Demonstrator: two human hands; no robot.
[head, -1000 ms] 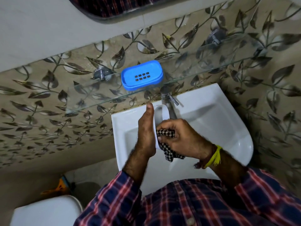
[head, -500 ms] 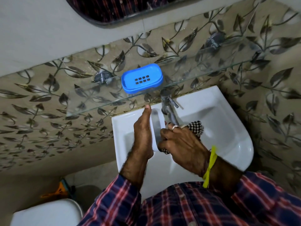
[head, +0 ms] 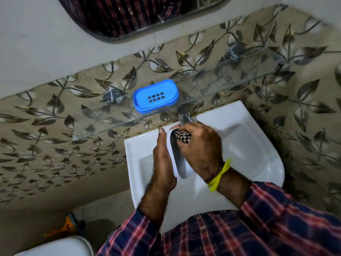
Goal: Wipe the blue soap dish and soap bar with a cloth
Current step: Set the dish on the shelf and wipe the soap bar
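Note:
The blue soap dish (head: 156, 96), its slotted tray facing up, sits on the glass shelf (head: 103, 126) above the basin. Over the basin, my left hand (head: 162, 163) holds a white oval, hollow-looking piece (head: 178, 164) on edge; I cannot tell if it is the soap bar or a dish part. My right hand (head: 201, 150) grips a black-and-white checked cloth (head: 183, 138) and presses it into the far end of that white piece. No soap lies in the blue dish.
A white wall basin (head: 243, 145) lies under my hands, with a steel tap (head: 183, 113) at its back edge just beyond them. A mirror (head: 138, 15) hangs above. A white rounded fixture (head: 55, 246) and an orange object (head: 62, 230) are at bottom left.
My right hand has carried the cloth from the near part of the white piece up to its far end, near the tap. My left hand has kept its hold.

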